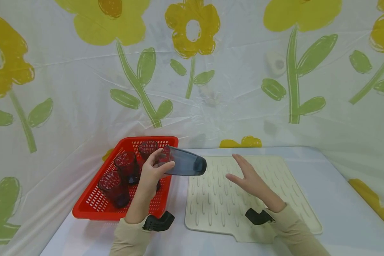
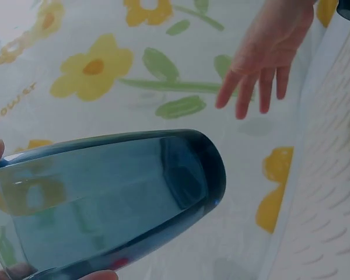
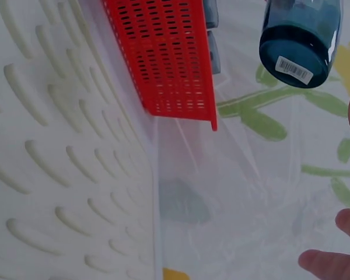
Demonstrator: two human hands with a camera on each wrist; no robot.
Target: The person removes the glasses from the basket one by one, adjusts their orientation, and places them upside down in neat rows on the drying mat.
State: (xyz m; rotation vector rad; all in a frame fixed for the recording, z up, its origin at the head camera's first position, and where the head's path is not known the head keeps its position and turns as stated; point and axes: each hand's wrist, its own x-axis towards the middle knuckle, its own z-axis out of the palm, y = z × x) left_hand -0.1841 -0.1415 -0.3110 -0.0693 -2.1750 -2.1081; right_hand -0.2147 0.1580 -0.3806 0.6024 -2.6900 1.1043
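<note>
My left hand (image 1: 153, 169) grips a blue drinking glass (image 1: 185, 163) around its rim end. The glass lies on its side in the air, its thick base turned to the right. In the right wrist view a barcode label (image 3: 294, 69) shows on the base of the glass. My right hand (image 1: 251, 179) hovers over the drying mat (image 1: 211, 199), fingers straight and thumb apart, holding nothing. A gap separates it from the base of the glass. Several more glasses (image 1: 115, 188) stand in the red basket (image 1: 83, 209) behind and left of my left hand.
The red basket sits at the left of the white table (image 1: 326, 192). Beside it on the right lies the cream ridged mat. A flower-printed curtain (image 1: 236, 89) hangs behind the table. Each sleeve carries a black wrist mount (image 1: 158, 221).
</note>
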